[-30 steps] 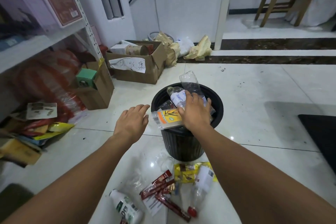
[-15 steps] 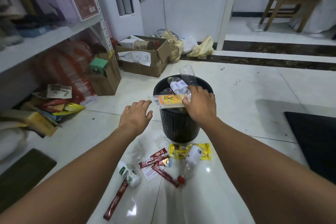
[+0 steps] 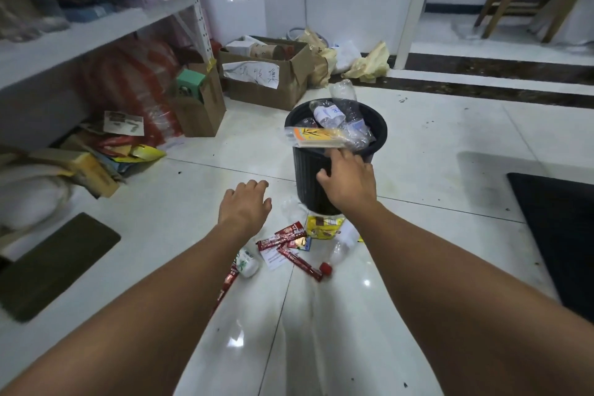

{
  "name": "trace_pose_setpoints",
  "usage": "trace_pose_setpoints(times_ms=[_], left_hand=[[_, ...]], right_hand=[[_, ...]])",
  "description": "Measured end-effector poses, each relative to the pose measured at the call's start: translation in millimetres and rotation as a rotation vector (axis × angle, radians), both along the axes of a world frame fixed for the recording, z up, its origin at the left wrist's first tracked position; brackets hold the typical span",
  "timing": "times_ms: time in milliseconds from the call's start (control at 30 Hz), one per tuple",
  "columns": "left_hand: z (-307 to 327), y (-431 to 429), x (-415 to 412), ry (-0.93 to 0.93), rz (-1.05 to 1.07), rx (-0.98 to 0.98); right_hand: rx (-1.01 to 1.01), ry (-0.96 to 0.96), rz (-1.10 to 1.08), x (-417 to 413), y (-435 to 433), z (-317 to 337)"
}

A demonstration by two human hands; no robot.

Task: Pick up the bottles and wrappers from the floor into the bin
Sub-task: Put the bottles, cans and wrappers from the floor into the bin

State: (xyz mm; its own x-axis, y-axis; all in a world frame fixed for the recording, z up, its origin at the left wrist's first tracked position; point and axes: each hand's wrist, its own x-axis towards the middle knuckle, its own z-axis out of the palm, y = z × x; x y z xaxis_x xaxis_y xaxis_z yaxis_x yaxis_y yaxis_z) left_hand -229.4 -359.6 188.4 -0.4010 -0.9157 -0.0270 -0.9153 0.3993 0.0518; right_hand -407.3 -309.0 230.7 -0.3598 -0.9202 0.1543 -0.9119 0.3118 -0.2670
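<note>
The black bin (image 3: 307,177) is standing on the white tiled floor (image 3: 434,145), ahead of the person. It is brimming with clear bottles (image 3: 331,112), one of them sticking up past the far rim. A flat clear pack with an orange label (image 3: 316,137) is lying across the near rim, jutting out to the left.

The right hand (image 3: 348,180) is hanging in front of the bin's wall, just under that pack. Its fingers are loosely curled and grasping nothing; whether a fingertip is touching the pack cannot be told. The left hand (image 3: 244,206) is hovering palm down over the floor to the left of the bin, fingers relaxed and slightly spread, released and carrying nothing.

Litter is lying on the floor at the foot of the bin, between the two forearms. A yellow wrapper (image 3: 323,225) is sitting against the bin's base. Just beside it, red sachets (image 3: 283,236) are lying crossed over a white slip (image 3: 273,259). A clear bottle with a red cap (image 3: 340,247) is lying to their right, its cap pointing toward the person. A small white bottle with a green label (image 3: 248,264) is lying near the left forearm, and another red sachet (image 3: 229,280) is showing partly from behind that arm. A scrap of crumpled clear plastic (image 3: 291,206) is resting beside the bin.

Farther off, a cardboard box (image 3: 266,83) is standing by the wall and a dark mat (image 3: 556,235) is lying at the right.
</note>
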Motion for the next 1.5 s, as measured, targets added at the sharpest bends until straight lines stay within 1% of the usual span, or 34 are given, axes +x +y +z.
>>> trace_pose_setpoints(times_ms=[233, 333, 467, 600, 700, 767, 833, 900, 1000, 1100, 1133, 1200, 1233, 1300, 1367, 1500], left_hand=[[-83.8, 6.9, 38.7, -0.082, 0.027, 0.096], [-113.9, 11.1, 58.5, -0.074, 0.067, 0.117], [-152.0, 18.0, 82.6, -0.051, 0.102, 0.137], [-183.1, 16.4, 99.2, 0.071, 0.197, 0.181], [-206.6, 18.9, 107.3, 0.112, 0.227, 0.178], [-221.9, 24.5, 111.3, 0.053, 0.223, 0.165], [-236.5, 28.0, 115.9, -0.061, 0.245, 0.224], [-246.3, 32.3, 117.9, -0.121, 0.259, 0.222], [-247.0, 34.6, 115.1, -0.077, 0.281, 0.088], [-248.7, 29.4, 119.4, 0.007, 0.376, 0.249], [-249.8, 28.4, 121.1, 0.015, 0.374, 0.252], [-247.1, 30.9, 122.8, -0.019, 0.281, 0.226], [-248.2, 32.3, 124.4, -0.052, 0.261, 0.174], [-249.9, 27.1, 129.1, -0.021, 0.24, 0.152], [-245.0, 16.2, 130.8, -0.031, 0.277, 0.143], [-229.7, -3.5, 121.2, -0.038, 0.144, -0.041]], right_hand=[[0.014, 0.023, 0.02, 22.4, -20.2, -50.4], [0.038, 0.007, 0.056, 45.8, -30.4, -76.5], [0.093, -0.001, 0.115, 78.4, -40.2, -113.3], [0.132, 0.003, 0.145, 101.9, -49.3, -145.0], [0.153, -0.009, 0.157, 114.6, -53.2, -166.9], [0.165, -0.023, 0.164, 120.5, -54.4, -178.3], [0.177, -0.029, 0.171, 124.8, -57.2, -188.5], [0.178, -0.02, 0.173, 128.1, -59.1, -198.0], [0.177, -0.016, 0.174, 132.2, -61.9, -207.9], [0.182, -0.028, 0.179, 135.3, -63.3, -214.7], [0.185, -0.033, 0.179, 136.1, -64.1, -216.3], [0.192, -0.038, 0.181, 137.4, -65.1, -219.3], [0.195, -0.035, 0.185, 138.2, -65.7, -220.5], [0.204, -0.032, 0.194, 139.9, -66.6, -222.3], [0.216, -0.032, 0.198, 141.1, -67.3, -224.7], [0.245, -0.025, 0.171, 146.7, -71.8, -231.5]])
